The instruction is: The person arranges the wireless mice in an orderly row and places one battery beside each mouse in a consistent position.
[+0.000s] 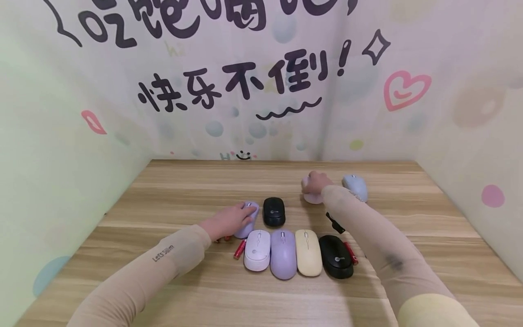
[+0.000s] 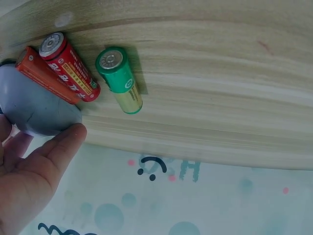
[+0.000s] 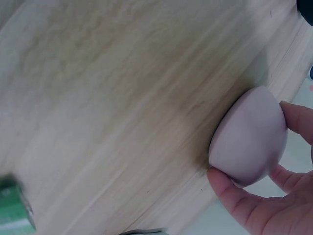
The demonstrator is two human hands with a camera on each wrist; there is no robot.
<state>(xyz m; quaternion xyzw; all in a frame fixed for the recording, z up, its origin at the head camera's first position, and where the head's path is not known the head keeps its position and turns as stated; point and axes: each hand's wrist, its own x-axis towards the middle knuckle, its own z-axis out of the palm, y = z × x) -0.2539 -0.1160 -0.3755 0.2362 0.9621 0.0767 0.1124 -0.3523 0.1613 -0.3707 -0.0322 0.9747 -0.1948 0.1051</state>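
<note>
Head view, centre and lower centre of frame: four mice side by side in a row on the surface (image 1: 229, 290). Left to right: white mouse (image 1: 257, 252), purple mouse (image 1: 283, 255), cream mouse (image 1: 308, 253), black mouse (image 1: 336, 257). This row looks settled. Four more lie outside it, so judged by layout the work is about halfway, with nothing to show whether those others belong in the row.

Left hand (image 1: 226, 222): grip curled on a lavender mouse (image 1: 252, 219), just above the row's left end. Right hand (image 1: 318, 182): thumb and fingers pinch a pale pink mouse (image 3: 252, 137), right of centre, farther back. Untouched: second black mouse (image 1: 274, 211) mid-frame, blue mouse (image 1: 355, 186) near the right forearm.

Count: eight mice, two of them black.

Batteries: head view shows one red battery (image 1: 239, 249) left of the row, another red piece (image 1: 353, 252) at its right end. Left wrist view, upper left: two reddish cells (image 2: 70, 67), one green cell (image 2: 119, 81). Overlap between views makes the battery total uncertain. One small dark object (image 1: 336, 223) below the right sleeve; kind unclear.
</note>
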